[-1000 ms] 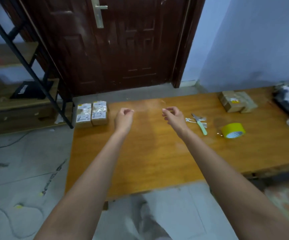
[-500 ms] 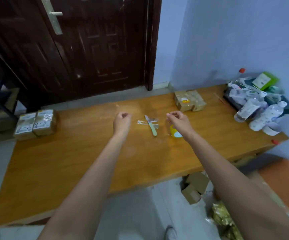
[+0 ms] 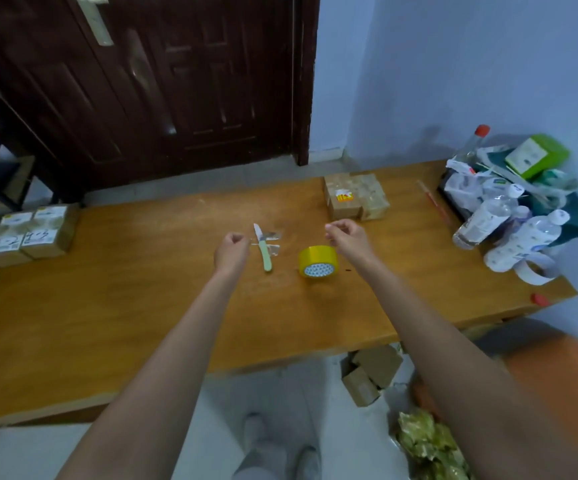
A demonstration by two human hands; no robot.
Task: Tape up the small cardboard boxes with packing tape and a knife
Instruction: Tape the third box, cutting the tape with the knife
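Two curled, empty hands, left (image 3: 231,249) and right (image 3: 348,237), hover above the green-handled knife (image 3: 264,251) and yellow tape roll (image 3: 317,261) lying between them.

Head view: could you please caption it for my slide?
Both hands hover over knife and tape on table.

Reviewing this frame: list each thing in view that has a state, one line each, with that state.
Left hand: fingers curled, holding nothing visible.
Right hand: fingers curled as if pinching; nothing visible in it.
Green-handled knife: lying flat on the wooden table, untouched.
Yellow packing tape roll: resting on the table, not held.
Dark wooden door: closed.
Cardboard boxes at left edge: closed, labelled.
Cardboard boxes at far edge: closed, glossy with tape.
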